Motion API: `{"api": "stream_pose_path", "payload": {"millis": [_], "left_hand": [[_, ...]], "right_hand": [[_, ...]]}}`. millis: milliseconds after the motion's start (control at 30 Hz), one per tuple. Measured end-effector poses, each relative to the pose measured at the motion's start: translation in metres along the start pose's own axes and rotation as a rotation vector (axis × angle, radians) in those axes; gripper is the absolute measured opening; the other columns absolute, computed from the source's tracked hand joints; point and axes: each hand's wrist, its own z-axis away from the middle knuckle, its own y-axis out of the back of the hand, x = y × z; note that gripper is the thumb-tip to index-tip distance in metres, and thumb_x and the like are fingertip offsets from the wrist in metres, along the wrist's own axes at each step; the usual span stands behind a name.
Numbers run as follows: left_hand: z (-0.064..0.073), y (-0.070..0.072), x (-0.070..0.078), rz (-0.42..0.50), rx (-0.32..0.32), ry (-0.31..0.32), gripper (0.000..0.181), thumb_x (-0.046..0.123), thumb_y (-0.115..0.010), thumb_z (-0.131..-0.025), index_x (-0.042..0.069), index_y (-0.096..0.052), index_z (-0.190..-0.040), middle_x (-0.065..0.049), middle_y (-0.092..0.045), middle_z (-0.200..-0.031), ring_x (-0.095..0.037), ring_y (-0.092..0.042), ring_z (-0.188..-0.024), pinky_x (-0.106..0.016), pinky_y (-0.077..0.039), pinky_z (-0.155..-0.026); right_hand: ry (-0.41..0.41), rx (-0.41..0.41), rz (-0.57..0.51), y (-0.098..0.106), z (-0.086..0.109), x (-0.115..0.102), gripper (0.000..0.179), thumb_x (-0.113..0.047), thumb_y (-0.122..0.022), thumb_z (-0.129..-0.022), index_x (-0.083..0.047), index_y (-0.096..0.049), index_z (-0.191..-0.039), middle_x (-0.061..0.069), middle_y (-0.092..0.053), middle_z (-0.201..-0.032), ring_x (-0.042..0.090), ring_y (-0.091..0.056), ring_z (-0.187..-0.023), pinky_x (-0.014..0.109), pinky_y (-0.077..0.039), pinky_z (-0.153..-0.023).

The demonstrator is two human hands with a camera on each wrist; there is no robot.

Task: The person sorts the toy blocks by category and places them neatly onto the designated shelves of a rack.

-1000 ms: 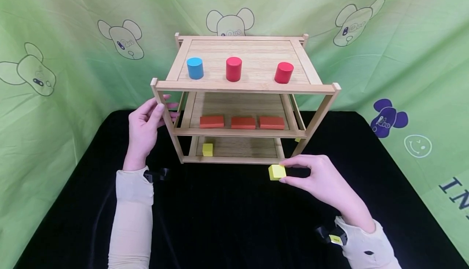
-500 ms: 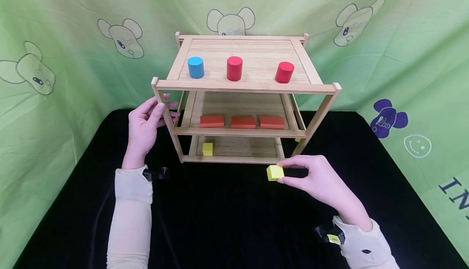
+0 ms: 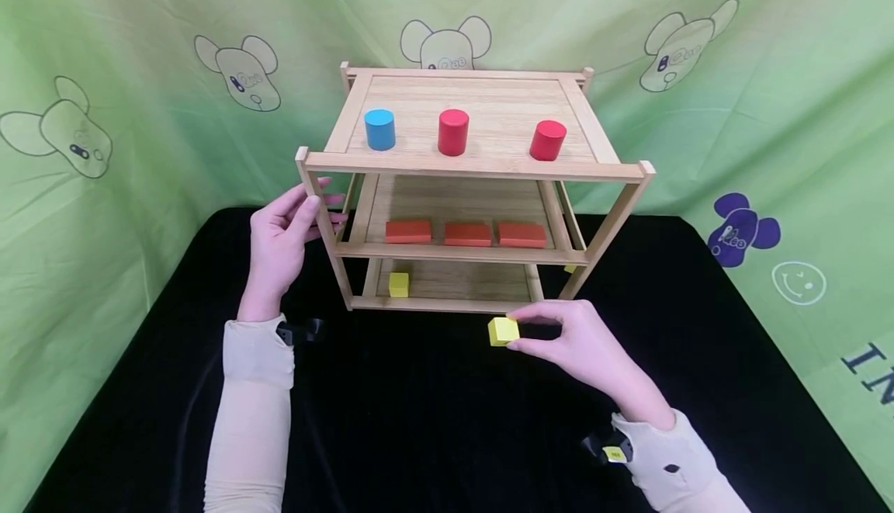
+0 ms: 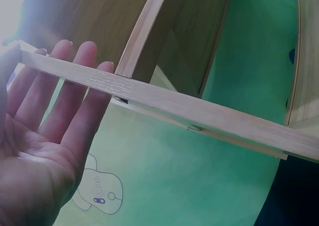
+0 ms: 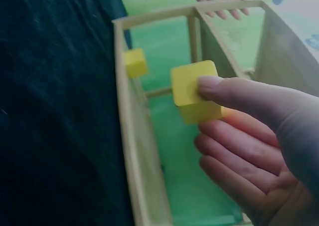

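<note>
In the head view my left hand (image 3: 275, 253) holds the front left post of the three-tier wooden shelf (image 3: 482, 167), thumb in front and fingers behind. The left wrist view shows those fingers (image 4: 75, 94) behind the post. My right hand (image 3: 583, 346) pinches a yellow cube (image 3: 503, 332) between thumb and fingers, in front of the bottom tier and apart from it. Seen from the right wrist, the held cube (image 5: 192, 84) has the thumb on one face. Another yellow cube (image 3: 399, 285) sits at the left of the bottom tier.
Along the top tier stand a blue cylinder (image 3: 380, 131) and two red cylinders (image 3: 453, 134). Three red blocks (image 3: 467, 234) lie in a row on the middle tier. A bit of yellow (image 3: 570, 268) shows behind the right post. Black cloth (image 3: 419, 420) covers the table.
My right hand has moved left with the yellow cube, along the front of the shelf. My left hand stays at the post. The head view has shifted slightly.
</note>
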Motion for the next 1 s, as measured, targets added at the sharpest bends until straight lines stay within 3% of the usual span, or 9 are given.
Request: {"api": "stream_pose_path", "payload": {"millis": [333, 567, 800, 1000], "left_hand": [[0.0, 0.002, 0.001, -0.016, -0.028, -0.006, 0.034, 0.014, -0.059, -0.105, -0.008, -0.064, -0.13, -0.018, -0.074, -0.107, -0.031, -0.075, -0.086, -0.041, -0.062, -0.079], [-0.001, 0.003, 0.001, -0.043, -0.031, -0.016, 0.029, 0.013, -0.06, -0.105, -0.001, -0.069, -0.128, -0.021, -0.074, -0.105, -0.032, -0.075, -0.085, -0.046, -0.06, -0.08], [-0.001, 0.002, 0.001, -0.025, -0.035, -0.013, 0.029, 0.012, -0.06, -0.104, -0.003, -0.068, -0.128, -0.026, -0.072, -0.106, -0.031, -0.075, -0.085, -0.045, -0.061, -0.079], [-0.001, 0.001, 0.001, -0.035, -0.027, -0.015, 0.031, 0.013, -0.059, -0.105, -0.005, -0.067, -0.129, -0.019, -0.074, -0.105, -0.035, -0.074, -0.085, -0.043, -0.062, -0.078]], "right_hand": [[0.015, 0.065, -0.025, -0.028, -0.011, 0.006, 0.03, -0.018, -0.09, -0.08, -0.017, -0.079, -0.109, -0.008, -0.075, -0.104, 0.015, -0.071, -0.101, 0.04, -0.059, -0.087], [-0.06, 0.102, -0.071, -0.037, -0.019, 0.007, 0.033, -0.015, -0.09, -0.079, -0.014, -0.079, -0.11, -0.002, -0.076, -0.104, 0.023, -0.073, -0.098, 0.044, -0.06, -0.084], [-0.123, 0.114, -0.132, -0.042, -0.027, 0.001, 0.033, -0.014, -0.09, -0.079, -0.013, -0.079, -0.11, -0.002, -0.076, -0.103, 0.021, -0.073, -0.098, 0.042, -0.06, -0.084], [-0.154, 0.127, -0.152, -0.046, -0.034, 0.001, 0.031, -0.013, -0.09, -0.079, -0.012, -0.079, -0.108, -0.002, -0.076, -0.102, 0.02, -0.073, -0.096, 0.038, -0.061, -0.083]]}}
